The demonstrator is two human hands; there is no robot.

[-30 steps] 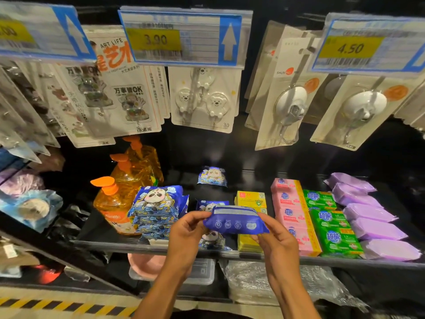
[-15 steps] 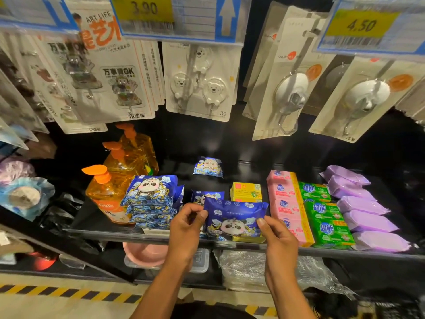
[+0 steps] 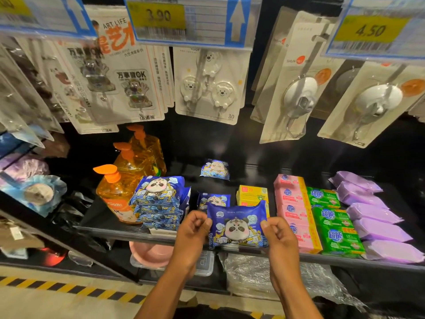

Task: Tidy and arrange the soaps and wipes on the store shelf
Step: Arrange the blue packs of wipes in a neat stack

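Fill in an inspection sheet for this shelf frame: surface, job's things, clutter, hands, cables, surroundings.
Surface: black shelf, goods in rows, dark at the back.
Job's things: panda wipes pack held at the front edge; wipes stack to its left; second pack behind it; lone pack far back; yellow soap boxes, pink soap bars, green soap bars and purple packs to the right.
Clutter: orange pump bottles at the left end.
Hands: left hand and right hand each pinch a side edge of the held pack.
Cables: nothing seen.
Surroundings: hook cards and price tags above; pink basin below; striped floor tape.
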